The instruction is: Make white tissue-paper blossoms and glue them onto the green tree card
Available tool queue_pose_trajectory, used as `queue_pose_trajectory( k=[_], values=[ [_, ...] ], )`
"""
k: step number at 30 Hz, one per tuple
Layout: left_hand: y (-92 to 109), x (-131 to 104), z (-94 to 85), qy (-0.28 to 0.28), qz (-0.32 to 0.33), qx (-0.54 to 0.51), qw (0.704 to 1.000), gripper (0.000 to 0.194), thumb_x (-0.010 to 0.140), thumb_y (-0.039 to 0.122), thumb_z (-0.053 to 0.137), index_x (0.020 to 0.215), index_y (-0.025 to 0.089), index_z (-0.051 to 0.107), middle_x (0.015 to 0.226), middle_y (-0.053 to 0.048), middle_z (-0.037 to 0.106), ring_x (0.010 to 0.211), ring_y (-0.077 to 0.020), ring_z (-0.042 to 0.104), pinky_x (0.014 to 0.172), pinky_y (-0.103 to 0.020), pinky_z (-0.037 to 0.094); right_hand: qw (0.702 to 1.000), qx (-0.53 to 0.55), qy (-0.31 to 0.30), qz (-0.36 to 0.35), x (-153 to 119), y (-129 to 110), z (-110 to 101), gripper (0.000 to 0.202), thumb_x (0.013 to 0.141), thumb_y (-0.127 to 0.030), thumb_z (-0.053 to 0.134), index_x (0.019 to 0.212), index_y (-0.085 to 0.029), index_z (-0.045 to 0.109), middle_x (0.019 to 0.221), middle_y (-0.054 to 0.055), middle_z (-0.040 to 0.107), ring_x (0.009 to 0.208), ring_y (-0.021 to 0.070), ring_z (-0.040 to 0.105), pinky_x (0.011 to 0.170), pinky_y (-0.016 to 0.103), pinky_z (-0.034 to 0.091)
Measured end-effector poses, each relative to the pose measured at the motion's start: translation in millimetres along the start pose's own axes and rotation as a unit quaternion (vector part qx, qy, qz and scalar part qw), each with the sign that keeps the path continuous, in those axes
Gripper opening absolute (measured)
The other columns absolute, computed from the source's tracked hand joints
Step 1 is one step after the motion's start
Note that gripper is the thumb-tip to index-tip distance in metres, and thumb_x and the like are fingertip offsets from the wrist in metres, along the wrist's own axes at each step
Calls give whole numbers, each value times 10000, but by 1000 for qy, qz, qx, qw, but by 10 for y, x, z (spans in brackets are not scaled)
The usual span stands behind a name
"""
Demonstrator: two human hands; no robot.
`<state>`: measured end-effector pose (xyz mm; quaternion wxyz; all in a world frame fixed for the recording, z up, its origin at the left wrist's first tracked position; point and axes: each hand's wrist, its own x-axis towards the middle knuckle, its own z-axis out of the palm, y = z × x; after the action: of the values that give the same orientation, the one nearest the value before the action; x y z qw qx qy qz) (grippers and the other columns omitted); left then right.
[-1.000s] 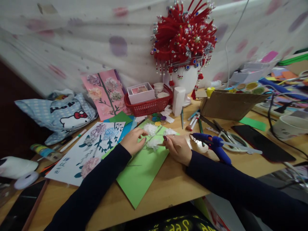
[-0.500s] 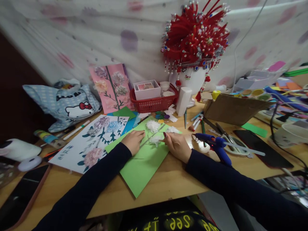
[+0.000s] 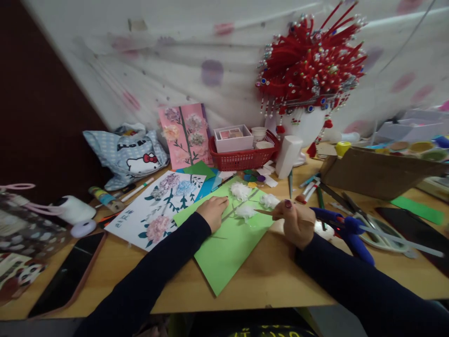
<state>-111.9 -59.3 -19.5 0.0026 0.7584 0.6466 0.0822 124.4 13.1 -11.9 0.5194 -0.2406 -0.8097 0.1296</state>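
Observation:
A light green sheet of paper (image 3: 224, 264) lies at an angle on the table. My left hand (image 3: 213, 213) rests on its left side, fingers laid flat and holding nothing. A grey-brown stem strip (image 3: 228, 215) runs across the sheet, with white ruffled flowers around it: an upper flower (image 3: 240, 191), a lower flower (image 3: 245, 212) and a right-hand flower (image 3: 269, 201). Pinched in my right hand (image 3: 298, 223) is a thin pointed brown stick (image 3: 264, 212). Its tip points left, beside the lower flower; whether it touches the petals I cannot tell.
A blue glue gun (image 3: 351, 234) lies right of my right hand, near scissors (image 3: 358, 210). A flower picture on white paper (image 3: 140, 227) is at left, beside a phone (image 3: 70, 276). Behind stand a red basket (image 3: 233, 160), a white bottle (image 3: 288, 157) and a beaded red headdress (image 3: 315, 65).
My right hand has drawn back to the right, away from the lower flower, so the stick now shows clearly. My left hand stays on the green paper. The whole view has shifted.

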Motion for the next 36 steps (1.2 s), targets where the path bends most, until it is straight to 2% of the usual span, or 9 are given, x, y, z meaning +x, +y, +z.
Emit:
queue_pose_trajectory(
  k=[3, 7, 11, 13, 17, 21, 24, 30, 36],
  values=[
    [-205, -10, -264, 52, -31, -5, 998, 450, 776, 60, 431, 1207, 75, 561, 1228, -147, 590, 1123, -227, 535, 1001, -349, 412, 1000, 4, -7, 0, -17, 37, -31, 528, 973, -343, 267, 588, -190, 595, 501, 8, 606, 471, 123, 574, 514, 250, 416],
    [-645, -307, -928, 177, -147, -4, 973, 353, 786, 162, 470, 1100, 126, 628, 965, -86, 665, 903, -197, 603, 874, -326, 470, 998, 32, -48, -30, 1, 78, -12, 390, 966, -299, 296, 760, -199, 612, 658, 16, 644, 608, 140, 617, 591, 253, 442],
    [-1005, -834, -1333, 156, -264, 2, 952, 275, 733, 239, 540, 943, 152, 694, 841, -48, 674, 724, -173, 599, 734, -282, 475, 996, 22, -52, -70, 40, 64, 23, 207, 935, -282, 391, 879, -220, 580, 757, 21, 648, 667, 147, 626, 607, 248, 453],
    [-1145, -1055, -1306, 133, -317, -8, 939, 245, 707, 256, 566, 880, 162, 712, 760, -31, 673, 674, -168, 588, 676, -265, 461, 996, 6, -47, -75, 51, 55, 39, 177, 927, -285, 402, 893, -230, 567, 772, 24, 649, 667, 154, 628, 599, 256, 452],
    [-1409, -1294, -1005, 121, -377, -65, 916, 249, 662, 264, 598, 851, 151, 714, 719, -28, 670, 608, -150, 567, 592, -242, 440, 996, -18, -42, -82, 60, 66, 69, 166, 919, -295, 393, 896, -253, 552, 758, 26, 657, 644, 180, 630, 577, 289, 441],
    [-1597, -1307, -755, 86, -376, -109, 916, 297, 632, 247, 623, 906, 156, 696, 783, -23, 675, 615, -137, 561, 597, -235, 441, 995, -10, -45, -87, 67, 98, 83, 159, 905, -291, 393, 889, -282, 551, 735, 25, 649, 615, 198, 618, 542, 314, 421],
    [-1643, -1235, -659, 102, -407, -87, 903, 219, 650, 283, 626, 820, 158, 685, 741, -24, 643, 657, -160, 566, 627, -255, 430, 996, 5, -50, -80, 57, 121, 80, 151, 894, -282, 410, 900, -292, 560, 735, 21, 648, 617, 200, 618, 552, 322, 415],
    [-1662, -1144, -568, 123, -419, -107, 893, 56, 601, 226, 633, 589, 175, 611, 610, 1, 575, 629, -160, 546, 609, -254, 404, 996, 25, -55, -61, 22, 158, 68, 161, 902, -295, 408, 894, -285, 568, 774, 21, 651, 624, 187, 616, 596, 325, 420],
    [-1604, -1200, -704, 161, -401, -170, 886, 171, 618, 343, 600, 623, 179, 553, 573, 18, 560, 570, -142, 528, 575, -249, 416, 997, 21, -48, -61, 30, 167, 59, 152, 911, -303, 429, 886, -258, 572, 753, 18, 663, 637, 179, 624, 576, 293, 428]
  ],
)
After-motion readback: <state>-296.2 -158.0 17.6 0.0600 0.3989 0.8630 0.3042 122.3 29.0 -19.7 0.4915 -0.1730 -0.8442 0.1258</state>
